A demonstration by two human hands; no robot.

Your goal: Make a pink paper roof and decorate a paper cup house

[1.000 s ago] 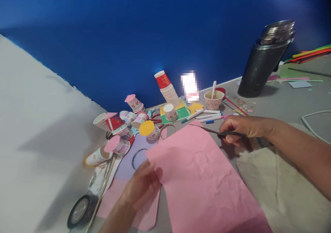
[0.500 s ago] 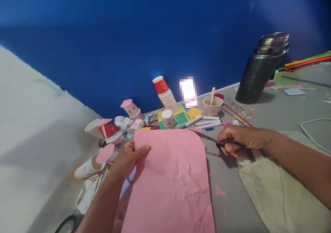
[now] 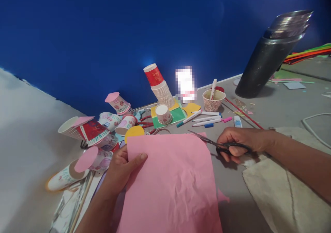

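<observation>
A large sheet of pink paper, creased on its right half, is held up in front of me. My left hand pinches its upper left edge, thumb on the near face and fingers behind. In my right hand is a pair of black-handled scissors, fingers in the loops. The blades point left along the rounded upper right corner of the sheet. A bit of pink paper shows behind the blades at that corner. Part of a yellow paper circle shows just behind the sheet's upper left corner.
Decorated paper cups crowd the left side. Behind the sheet stand a cup stack, several markers, a glue stick and a cup holding a marker. A black flask and beige cloth are at the right.
My view has shifted, so the cups and wall sit differently in frame. The scissors stay near the sheet's upper right corner, and both hands keep their hold.
</observation>
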